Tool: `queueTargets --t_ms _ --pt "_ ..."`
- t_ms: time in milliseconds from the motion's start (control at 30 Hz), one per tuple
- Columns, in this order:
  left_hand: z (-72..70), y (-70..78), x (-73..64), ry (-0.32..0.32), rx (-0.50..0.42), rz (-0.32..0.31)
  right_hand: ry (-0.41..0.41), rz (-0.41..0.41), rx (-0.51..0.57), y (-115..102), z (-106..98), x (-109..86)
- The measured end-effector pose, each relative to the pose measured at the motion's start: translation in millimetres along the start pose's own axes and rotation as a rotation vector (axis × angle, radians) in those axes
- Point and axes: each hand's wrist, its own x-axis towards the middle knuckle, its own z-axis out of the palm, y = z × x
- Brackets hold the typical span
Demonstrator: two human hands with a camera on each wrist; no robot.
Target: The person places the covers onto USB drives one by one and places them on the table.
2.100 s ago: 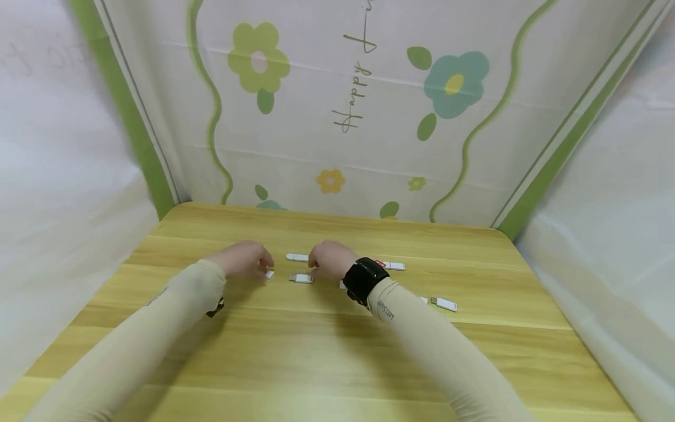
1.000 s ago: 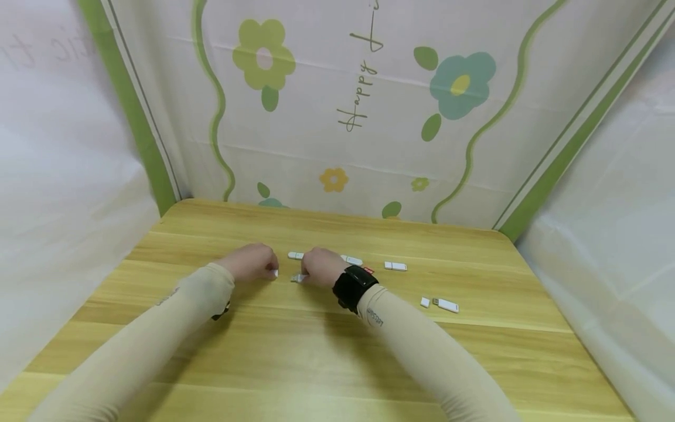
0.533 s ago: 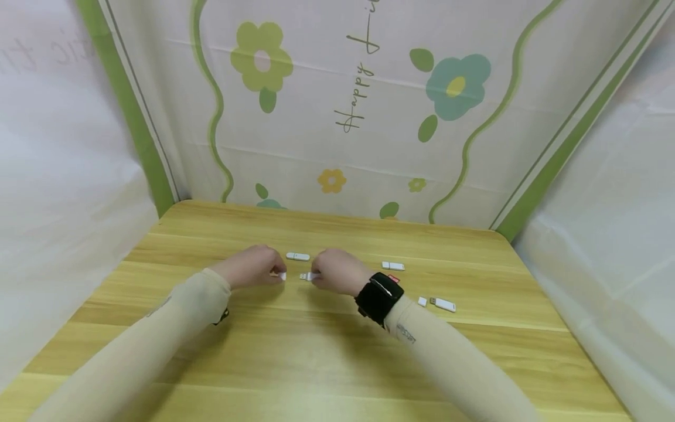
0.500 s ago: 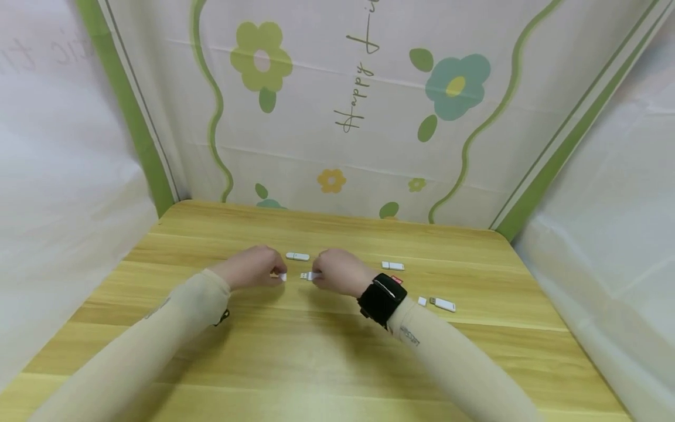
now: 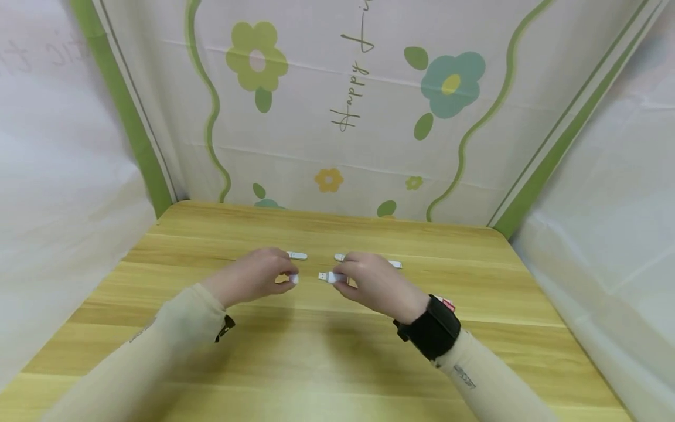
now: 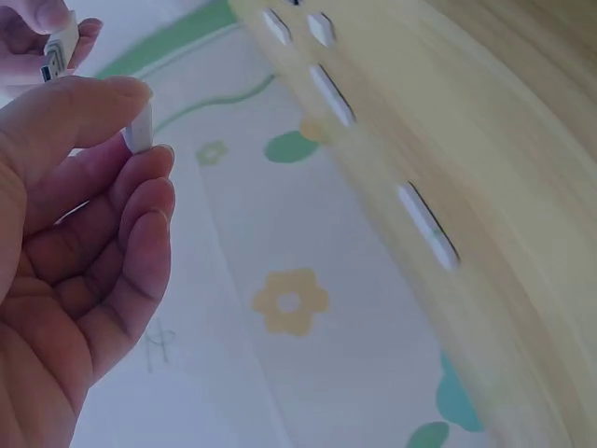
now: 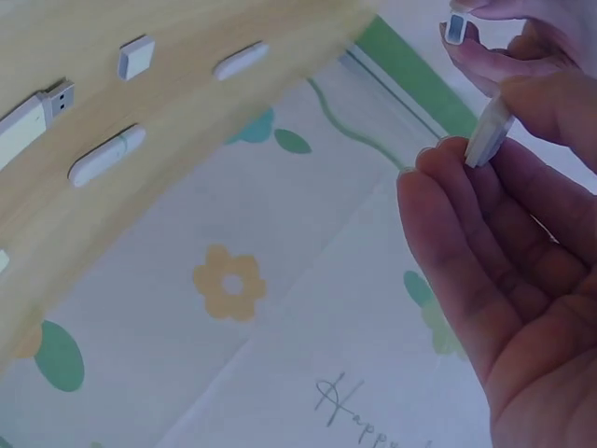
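Note:
My left hand pinches a small white USB stick cap between thumb and fingertips. Its hollow end shows in the right wrist view. Across a short gap, my right hand grips a white USB stick, its bare metal plug facing the cap. Both hands are raised over the wooden table. Behind them lie a capped white USB stick on the left and another capped one in the middle. An uncapped stick and a loose cap also lie there, hidden by my right hand in the head view.
Farther right, a capped USB stick is partly hidden behind my right hand. White cloth with printed flowers walls the far side and both flanks of the wooden table. Each wrist carries a black strap.
The USB stick lay on the table at first; my right hand has taken hold of it and lifted it. Both hands have moved right, the left still pinching the cap.

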Motion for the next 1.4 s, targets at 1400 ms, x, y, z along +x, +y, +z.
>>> queueTargets --t_ms 1400 --pt "7.6 101.7 16.7 0.180 0.168 0.271 0.183 -0.122 -0.046 -31 -8 -77.2"
